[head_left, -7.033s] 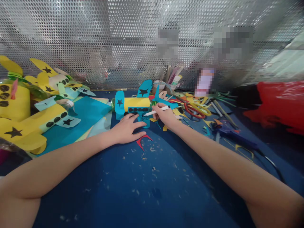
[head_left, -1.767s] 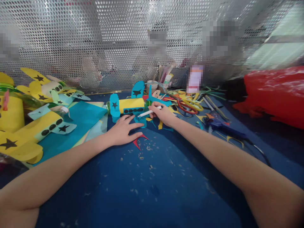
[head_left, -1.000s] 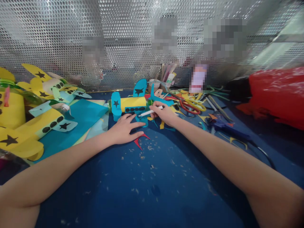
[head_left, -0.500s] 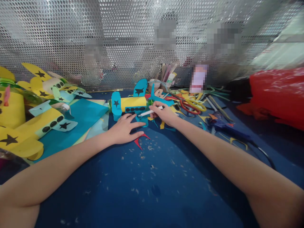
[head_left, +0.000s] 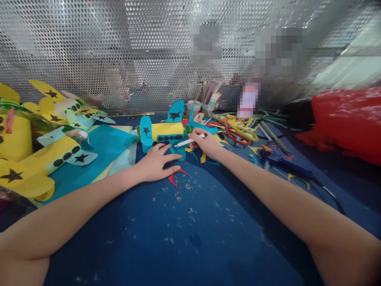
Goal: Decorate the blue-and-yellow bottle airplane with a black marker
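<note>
A bottle plane (head_left: 167,130) wrapped in yellow paper lies at the centre back, with blue wings bearing black stars and a strip of dark oval windows. Its near blue wing (head_left: 180,153) lies under my hands, partly hidden. With fingers spread, my left hand (head_left: 157,162) presses down at that wing's left side. My right hand (head_left: 202,142) pinches a white marker (head_left: 188,141), whose tip points down-left at a dark star outline on the wing. A red paper scrap (head_left: 173,181) sits beside my left thumb.
Several yellow bottle planes (head_left: 64,153) stand at left around blue paper sheets (head_left: 101,145). Red-handled scissors (head_left: 238,137), paper scraps and a blue glue gun (head_left: 285,162) lie at right. A red plastic bag (head_left: 348,121) and a perforated metal screen (head_left: 160,51) stand beyond.
The marker in my right hand has shifted very slightly along the wing. My left hand stays in the same place.
</note>
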### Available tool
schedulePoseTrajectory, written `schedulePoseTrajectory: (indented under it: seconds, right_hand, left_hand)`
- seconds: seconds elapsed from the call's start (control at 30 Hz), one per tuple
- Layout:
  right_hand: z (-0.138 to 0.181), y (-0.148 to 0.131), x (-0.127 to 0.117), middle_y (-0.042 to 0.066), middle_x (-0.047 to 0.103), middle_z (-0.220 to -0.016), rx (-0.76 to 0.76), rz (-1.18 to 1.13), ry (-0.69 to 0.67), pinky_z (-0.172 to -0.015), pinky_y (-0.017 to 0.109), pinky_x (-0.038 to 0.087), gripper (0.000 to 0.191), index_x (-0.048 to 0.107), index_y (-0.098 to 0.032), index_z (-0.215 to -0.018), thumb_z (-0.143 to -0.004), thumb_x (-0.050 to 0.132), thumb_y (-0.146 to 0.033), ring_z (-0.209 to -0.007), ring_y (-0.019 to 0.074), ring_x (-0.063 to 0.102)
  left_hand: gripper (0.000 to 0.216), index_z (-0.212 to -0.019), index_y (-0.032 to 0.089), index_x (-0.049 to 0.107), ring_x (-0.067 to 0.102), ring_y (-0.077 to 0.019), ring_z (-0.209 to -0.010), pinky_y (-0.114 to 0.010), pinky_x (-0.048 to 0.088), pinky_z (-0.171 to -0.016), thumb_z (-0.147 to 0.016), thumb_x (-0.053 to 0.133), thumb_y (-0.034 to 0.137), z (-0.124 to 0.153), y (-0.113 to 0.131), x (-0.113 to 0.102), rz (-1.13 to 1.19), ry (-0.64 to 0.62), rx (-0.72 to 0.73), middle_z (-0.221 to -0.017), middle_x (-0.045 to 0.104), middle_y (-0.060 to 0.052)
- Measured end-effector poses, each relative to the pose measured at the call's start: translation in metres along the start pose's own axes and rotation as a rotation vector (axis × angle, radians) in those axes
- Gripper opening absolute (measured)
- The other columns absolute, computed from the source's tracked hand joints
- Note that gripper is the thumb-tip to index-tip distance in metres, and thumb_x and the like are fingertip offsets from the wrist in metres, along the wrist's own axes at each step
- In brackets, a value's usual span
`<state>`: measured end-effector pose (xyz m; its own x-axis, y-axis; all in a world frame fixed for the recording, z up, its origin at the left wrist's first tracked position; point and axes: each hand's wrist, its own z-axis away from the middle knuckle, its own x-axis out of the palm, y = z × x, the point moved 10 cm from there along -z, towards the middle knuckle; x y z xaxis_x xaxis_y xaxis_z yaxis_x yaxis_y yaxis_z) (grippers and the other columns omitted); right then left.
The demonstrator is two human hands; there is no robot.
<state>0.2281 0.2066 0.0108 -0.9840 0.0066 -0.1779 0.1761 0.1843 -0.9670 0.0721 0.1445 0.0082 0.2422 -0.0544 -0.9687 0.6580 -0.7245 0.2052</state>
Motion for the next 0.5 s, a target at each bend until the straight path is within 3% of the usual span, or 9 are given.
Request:
schedulePoseTrajectory:
  seconds: [0.5]
  right_hand:
    - [0.0003,-0.0015,0.0015,-0.004,0.058,-0.045,-0.004,0.0,-0.013,-0.048,0.022,0.039,0.032,0.047,-0.023,-0.063,-0.084,0.068,-0.037,-0.043,0.0087,0.047]
  left_hand:
    - [0.047,-0.136,0.038,0.06,0.031,-0.0372,-0.146,-0.058,0.03,-0.117,-0.097,0.047,0.06,0.0002,0.0,-0.0006,0.005,0.003,0.002,-0.157,0.041,-0.005]
